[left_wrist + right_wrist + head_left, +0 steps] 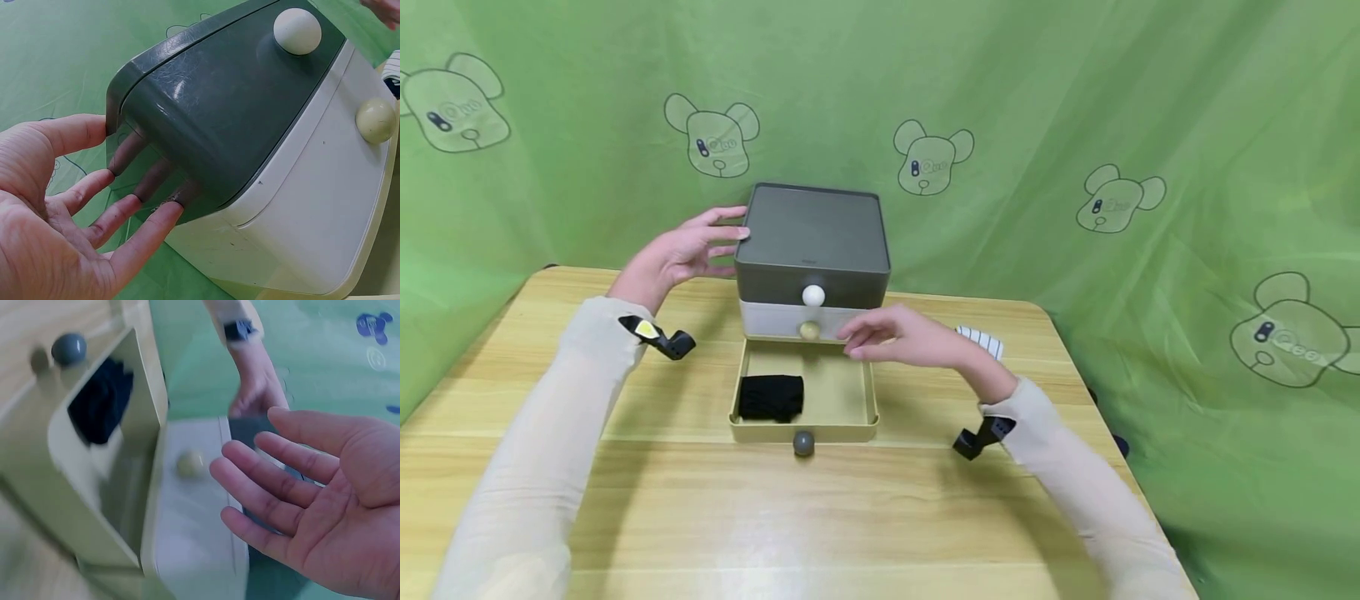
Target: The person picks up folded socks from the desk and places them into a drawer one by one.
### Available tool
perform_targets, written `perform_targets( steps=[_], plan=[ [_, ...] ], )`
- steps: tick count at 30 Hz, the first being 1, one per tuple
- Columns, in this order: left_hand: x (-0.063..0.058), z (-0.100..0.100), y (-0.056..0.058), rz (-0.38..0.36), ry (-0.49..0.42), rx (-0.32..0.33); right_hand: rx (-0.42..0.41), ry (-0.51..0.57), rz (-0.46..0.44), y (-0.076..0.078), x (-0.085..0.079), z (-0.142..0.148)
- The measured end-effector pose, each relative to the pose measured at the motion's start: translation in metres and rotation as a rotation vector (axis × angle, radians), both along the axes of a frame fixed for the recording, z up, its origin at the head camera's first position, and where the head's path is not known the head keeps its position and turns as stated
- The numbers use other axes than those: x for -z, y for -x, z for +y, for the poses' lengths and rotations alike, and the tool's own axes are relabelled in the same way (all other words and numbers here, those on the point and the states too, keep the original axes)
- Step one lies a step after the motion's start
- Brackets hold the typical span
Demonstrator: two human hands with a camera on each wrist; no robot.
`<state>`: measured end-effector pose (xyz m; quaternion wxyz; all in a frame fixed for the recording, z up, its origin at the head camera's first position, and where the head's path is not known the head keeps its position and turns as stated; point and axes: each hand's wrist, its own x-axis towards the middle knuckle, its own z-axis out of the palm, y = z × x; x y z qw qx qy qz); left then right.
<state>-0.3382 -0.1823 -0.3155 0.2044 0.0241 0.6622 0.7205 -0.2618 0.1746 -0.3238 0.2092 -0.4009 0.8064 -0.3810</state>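
A small three-tier drawer box (816, 225) stands on the table, dark grey on top, white in the middle, pale yellow below. The fingertips of my left hand (685, 250) touch its left side, fingers spread, as the left wrist view also shows. My right hand (906, 337) hovers in front of the box's right side, fingers loosely extended and holding nothing. Below it, the yellow bottom drawer (842, 392) is pulled out, with a folded black cloth (771, 396) in its left part. The upper two drawers are closed, with a white knob (813, 296) and a yellowish knob (809, 330).
A striped white cloth (981, 340) lies on the wooden table (820, 517) to the right, partly hidden behind my right wrist. The open drawer's grey knob (803, 442) juts toward me. A green curtain (1022, 100) with printed bear heads hangs behind the table.
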Motion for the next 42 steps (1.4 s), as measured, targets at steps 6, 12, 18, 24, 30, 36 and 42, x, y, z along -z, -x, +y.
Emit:
perform_targets(
  steps=[6, 12, 18, 24, 30, 36, 42],
  plan=[
    [0.000, 0.000, 0.001, -0.001, -0.002, 0.007, 0.138, -0.030, 0.029, 0.013, -0.011, 0.053],
    [0.000, -0.001, 0.001, -0.001, 0.004, 0.007, 0.313, -0.098, 0.098, 0.034, -0.010, 0.104],
    [0.001, -0.001, 0.000, -0.001, 0.010, -0.002, 0.420, -0.243, 0.148, 0.050, 0.011, 0.143],
    [0.002, -0.002, 0.001, -0.005, 0.007, -0.007, 0.455, -0.318, 0.147, 0.065, 0.041, 0.172],
    [0.001, -0.002, 0.000, -0.004, 0.007, -0.009, 0.440, -0.321, 0.180, 0.074, 0.063, 0.182],
    [0.001, -0.002, 0.001, -0.001, 0.003, -0.012, 0.445, -0.351, 0.186, 0.080, 0.077, 0.183],
    [0.000, 0.000, 0.000, 0.000, 0.004, -0.011, 0.444, -0.350, 0.188, 0.083, 0.084, 0.176]
  ],
)
